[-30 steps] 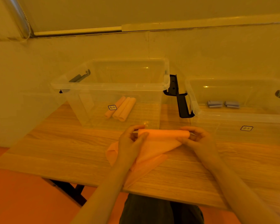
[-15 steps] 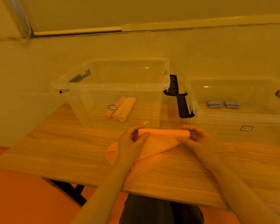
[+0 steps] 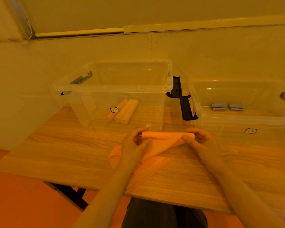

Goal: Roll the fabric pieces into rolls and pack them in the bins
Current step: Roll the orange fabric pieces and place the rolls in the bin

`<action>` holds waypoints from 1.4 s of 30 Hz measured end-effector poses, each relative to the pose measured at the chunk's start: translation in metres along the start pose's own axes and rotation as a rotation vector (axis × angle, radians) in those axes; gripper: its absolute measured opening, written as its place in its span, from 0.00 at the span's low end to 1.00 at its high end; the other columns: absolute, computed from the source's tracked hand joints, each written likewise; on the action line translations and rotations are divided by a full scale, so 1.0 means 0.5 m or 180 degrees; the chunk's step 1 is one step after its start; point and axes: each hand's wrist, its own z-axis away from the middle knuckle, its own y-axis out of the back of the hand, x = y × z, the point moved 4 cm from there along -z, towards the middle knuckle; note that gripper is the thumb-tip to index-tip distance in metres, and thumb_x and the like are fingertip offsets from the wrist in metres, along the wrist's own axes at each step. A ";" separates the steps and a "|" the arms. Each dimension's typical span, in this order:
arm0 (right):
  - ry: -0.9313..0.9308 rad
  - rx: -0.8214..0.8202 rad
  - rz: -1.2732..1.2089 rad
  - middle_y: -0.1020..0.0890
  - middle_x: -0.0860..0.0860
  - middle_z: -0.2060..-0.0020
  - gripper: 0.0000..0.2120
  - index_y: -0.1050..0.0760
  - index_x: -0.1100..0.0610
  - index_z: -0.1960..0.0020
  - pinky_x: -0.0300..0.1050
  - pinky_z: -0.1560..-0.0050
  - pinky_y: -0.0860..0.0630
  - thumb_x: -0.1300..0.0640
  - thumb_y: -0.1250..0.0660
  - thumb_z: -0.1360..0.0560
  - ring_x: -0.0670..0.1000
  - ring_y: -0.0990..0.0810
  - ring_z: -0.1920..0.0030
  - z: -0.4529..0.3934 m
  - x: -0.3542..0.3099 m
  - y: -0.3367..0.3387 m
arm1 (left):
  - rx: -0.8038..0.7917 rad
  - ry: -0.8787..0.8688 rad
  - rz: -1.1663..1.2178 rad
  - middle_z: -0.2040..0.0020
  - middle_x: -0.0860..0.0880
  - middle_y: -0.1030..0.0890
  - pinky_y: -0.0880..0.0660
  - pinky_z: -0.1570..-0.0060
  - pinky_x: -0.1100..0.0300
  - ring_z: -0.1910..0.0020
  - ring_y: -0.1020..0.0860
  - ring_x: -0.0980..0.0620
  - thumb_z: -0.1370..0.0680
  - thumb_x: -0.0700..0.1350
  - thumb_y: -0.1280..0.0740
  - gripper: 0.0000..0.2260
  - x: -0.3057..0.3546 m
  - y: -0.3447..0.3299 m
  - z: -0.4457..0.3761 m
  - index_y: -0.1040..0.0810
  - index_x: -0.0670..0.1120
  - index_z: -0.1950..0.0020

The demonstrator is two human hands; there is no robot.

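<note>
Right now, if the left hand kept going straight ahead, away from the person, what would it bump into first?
Probably the front wall of the left clear bin, which stands just beyond the left hand gripping the orange fabric. Only a narrow strip of table seems to lie between them, though depth is hard to judge.

We see two open-topped clear bins, the left bin [image 3: 112, 87] and the right bin [image 3: 240, 119], blocking the far worktop [image 3: 56, 155]; black latches [image 3: 183, 99] fill the gap between them, while left near boards lie bare.
</note>
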 end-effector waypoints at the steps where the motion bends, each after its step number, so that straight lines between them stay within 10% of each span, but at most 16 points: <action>1: -0.0013 -0.0021 -0.0015 0.20 0.44 0.49 0.12 0.24 0.44 0.50 0.37 0.58 0.23 0.58 0.29 0.29 0.42 0.21 0.50 0.000 0.000 0.000 | 0.0018 0.0006 -0.0021 0.49 0.58 0.20 0.22 0.51 0.53 0.53 0.21 0.56 0.28 0.36 0.28 0.19 0.000 0.000 0.000 0.23 0.61 0.48; 42: 0.0793 0.0074 -0.0121 0.21 0.42 0.48 0.16 0.23 0.50 0.44 0.32 0.64 0.23 0.60 0.28 0.30 0.41 0.21 0.51 0.065 -0.233 0.010 | -0.0034 -0.0401 0.0085 0.46 0.55 0.23 0.23 0.52 0.61 0.47 0.23 0.58 0.25 0.39 0.31 0.09 0.235 0.079 0.017 0.23 0.46 0.46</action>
